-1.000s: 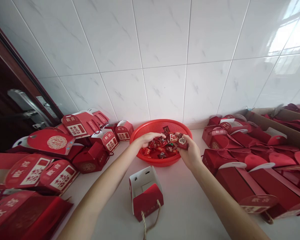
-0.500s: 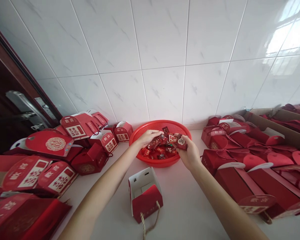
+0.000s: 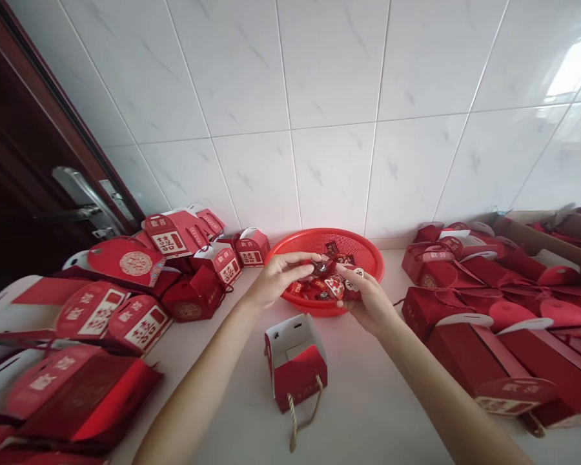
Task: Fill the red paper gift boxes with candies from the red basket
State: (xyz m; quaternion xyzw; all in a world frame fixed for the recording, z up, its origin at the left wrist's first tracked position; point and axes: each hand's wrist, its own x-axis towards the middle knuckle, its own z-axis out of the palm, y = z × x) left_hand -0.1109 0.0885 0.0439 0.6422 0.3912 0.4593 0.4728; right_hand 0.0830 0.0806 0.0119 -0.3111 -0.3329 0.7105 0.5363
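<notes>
Over the last half second the left hand (image 3: pixel 275 279) has drawn back from the middle of the basket toward its near left side, its thumb and fingers closed on a dark red, shiny-wrapped sweet (image 3: pixel 322 264), while the right hand (image 3: pixel 370 297) has shifted inward, its fingers curled around a flat red packet with a pale round print (image 3: pixel 353 278); this suggests that the picked pieces are being gathered together. Along the table's left edge lies a heap of glossy red cardboard gift boxes (image 3: pixel 148 323), with curved flaps, cream printed panels and thin dark cords. Next comes an open red cardboard box with a plain white lining (image 3: pixel 300 381), on the white, smooth, matt-looking table (image 3: pixel 363 394), nearer its front edge than the basket; a coarse, twisted beige rope handle (image 3: pixel 293 413) droops from its front. Just beyond, at the table's far edge by the tiled wall, sits the round red plastic basket (image 3: pixel 314 240), its wall a fine mesh, with crinkled, foil-bright sweets inside, below the held ones. Toward the right edge stand rows of dark red cardboard boxes (image 3: pixel 484 355), with rounded tabs, and behind them a brown cardboard carton (image 3: pixel 520 229), dull and stiff.
</notes>
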